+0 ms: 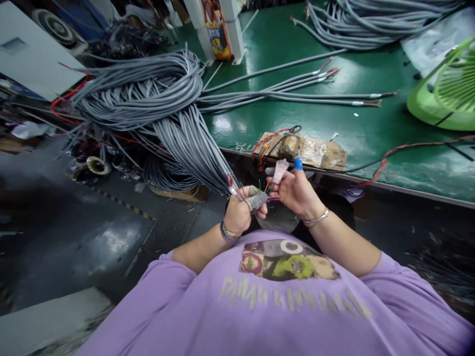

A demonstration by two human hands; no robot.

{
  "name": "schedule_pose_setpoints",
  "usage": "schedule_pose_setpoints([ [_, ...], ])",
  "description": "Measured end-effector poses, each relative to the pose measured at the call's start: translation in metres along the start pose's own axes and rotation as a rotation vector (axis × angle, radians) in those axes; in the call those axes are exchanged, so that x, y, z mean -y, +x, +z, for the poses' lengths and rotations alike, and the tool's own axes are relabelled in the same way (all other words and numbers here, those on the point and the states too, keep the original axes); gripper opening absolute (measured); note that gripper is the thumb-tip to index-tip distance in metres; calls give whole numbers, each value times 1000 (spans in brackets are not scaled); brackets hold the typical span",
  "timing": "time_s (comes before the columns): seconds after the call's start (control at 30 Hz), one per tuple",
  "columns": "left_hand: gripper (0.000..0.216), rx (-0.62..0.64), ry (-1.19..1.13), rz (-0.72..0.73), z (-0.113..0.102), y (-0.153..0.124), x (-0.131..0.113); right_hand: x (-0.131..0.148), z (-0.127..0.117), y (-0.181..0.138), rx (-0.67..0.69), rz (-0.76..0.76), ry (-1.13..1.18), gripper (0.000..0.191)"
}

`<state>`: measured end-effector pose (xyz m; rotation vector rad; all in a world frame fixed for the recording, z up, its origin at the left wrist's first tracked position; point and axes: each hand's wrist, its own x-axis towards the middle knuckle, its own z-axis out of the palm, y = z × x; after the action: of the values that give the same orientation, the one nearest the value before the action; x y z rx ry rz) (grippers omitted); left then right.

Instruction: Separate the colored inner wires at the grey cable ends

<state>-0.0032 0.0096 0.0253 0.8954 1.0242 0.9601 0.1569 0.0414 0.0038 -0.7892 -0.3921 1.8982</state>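
Observation:
My left hand (241,210) is closed around the end of a grey cable (208,158) whose coloured inner wires stick out between the fingers. Its fingers wear grey tape. My right hand (295,190), with taped fingertips and one blue fingertip cover, pinches those thin coloured wires (269,190) just right of the left hand. Both hands are close together in front of my chest, below the bench edge. The cable belongs to a thick bundle of grey cables (148,94) that hangs off the left end of the green bench (334,123).
On the bench lie stripped grey cables (297,91), another cable pile (371,20) at the back, a green fan (445,89) at right, and a worn block with wires (304,148) near the edge. Dark floor with tape rolls (96,165) lies to the left.

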Motion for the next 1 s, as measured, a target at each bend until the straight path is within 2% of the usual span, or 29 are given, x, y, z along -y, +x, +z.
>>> schedule_pose_setpoints([
  [0.17,36,-6,-7,-1,7,5,0,1,0,3,-22,-57,-29,36],
  [0.33,37,12,15,7,13,11,3,-9,-2,7,-51,-173,3,46],
  [0.63,39,-23,-14,12,14,15,8,-10,1,15,-18,-118,116,44],
  [0.83,40,2,33,4,11,16,11,-11,7,14,-109,-106,176,43],
  [1.0,40,-6,42,21,12,11,9,-14,7,11,-50,-114,182,49],
])
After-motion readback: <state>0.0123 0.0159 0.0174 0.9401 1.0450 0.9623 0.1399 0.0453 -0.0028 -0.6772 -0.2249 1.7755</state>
